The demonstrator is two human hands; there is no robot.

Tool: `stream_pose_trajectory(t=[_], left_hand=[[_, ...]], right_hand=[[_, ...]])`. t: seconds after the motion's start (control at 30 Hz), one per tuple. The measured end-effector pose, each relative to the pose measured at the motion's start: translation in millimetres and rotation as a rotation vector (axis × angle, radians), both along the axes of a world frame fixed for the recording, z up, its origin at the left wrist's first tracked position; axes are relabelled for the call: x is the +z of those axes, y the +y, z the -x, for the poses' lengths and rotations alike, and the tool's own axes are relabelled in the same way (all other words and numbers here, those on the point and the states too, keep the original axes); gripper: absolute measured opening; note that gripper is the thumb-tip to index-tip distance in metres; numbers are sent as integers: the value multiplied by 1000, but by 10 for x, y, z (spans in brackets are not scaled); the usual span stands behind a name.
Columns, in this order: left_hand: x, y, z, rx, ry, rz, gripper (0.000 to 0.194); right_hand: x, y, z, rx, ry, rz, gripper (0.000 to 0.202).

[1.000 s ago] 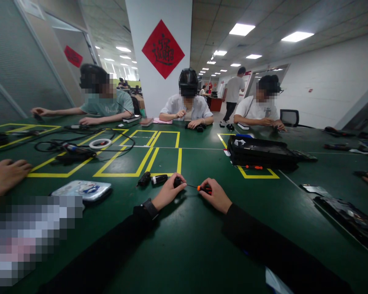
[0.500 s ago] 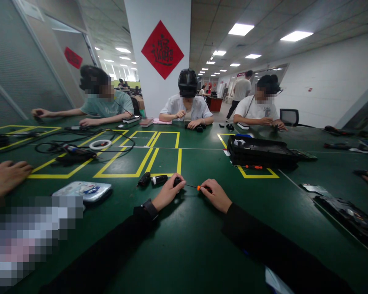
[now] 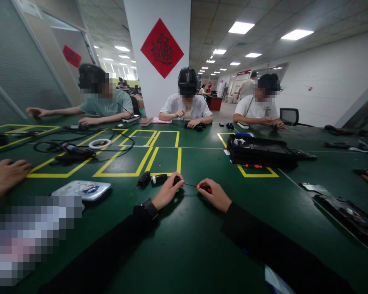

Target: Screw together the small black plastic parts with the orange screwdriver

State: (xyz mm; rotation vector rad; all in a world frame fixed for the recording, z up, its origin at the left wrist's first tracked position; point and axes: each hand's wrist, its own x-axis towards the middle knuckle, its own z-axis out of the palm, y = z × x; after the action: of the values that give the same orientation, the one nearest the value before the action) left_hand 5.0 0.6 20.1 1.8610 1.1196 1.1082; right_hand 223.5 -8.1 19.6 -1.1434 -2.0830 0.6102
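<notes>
Over the middle of the green table (image 3: 184,245), my right hand (image 3: 217,196) is closed round the orange and black handle of a screwdriver (image 3: 205,188). Its thin shaft points left towards my left hand (image 3: 167,192). That hand pinches a small dark part (image 3: 177,179), mostly hidden by the fingers, and the shaft's tip reaches it; whether the tip sits in a screw cannot be made out. Just left of my left hand lie a black cylindrical piece with a white band (image 3: 158,179) and another dark cylindrical piece (image 3: 144,179).
Black trays (image 3: 260,149) are stacked at the right, with an orange-handled tool (image 3: 254,166) before them. A shiny patterned case (image 3: 82,190) and dark cables (image 3: 70,149) lie left. An opened device (image 3: 349,214) lies far right. Several people sit around; a co-worker's hand (image 3: 9,175) rests at left.
My right fingers have shifted on the screwdriver, so more of its handle shows. My left hand keeps its pinch on the dark part. A person walking in the background has moved farther off.
</notes>
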Motion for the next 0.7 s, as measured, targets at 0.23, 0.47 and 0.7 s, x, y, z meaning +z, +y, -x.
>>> stream_pose_trajectory(t=[0.23, 0.47, 0.7], left_hand=[[4, 5, -8, 33, 47, -39, 16], [8, 3, -3, 20, 49, -61, 16], [-2, 3, -8, 13, 42, -58, 16]], right_hand=[[25, 28, 2, 1, -65, -106, 15], [7, -17, 1, -3, 7, -56, 17], [-5, 27, 6, -39, -77, -77, 16]])
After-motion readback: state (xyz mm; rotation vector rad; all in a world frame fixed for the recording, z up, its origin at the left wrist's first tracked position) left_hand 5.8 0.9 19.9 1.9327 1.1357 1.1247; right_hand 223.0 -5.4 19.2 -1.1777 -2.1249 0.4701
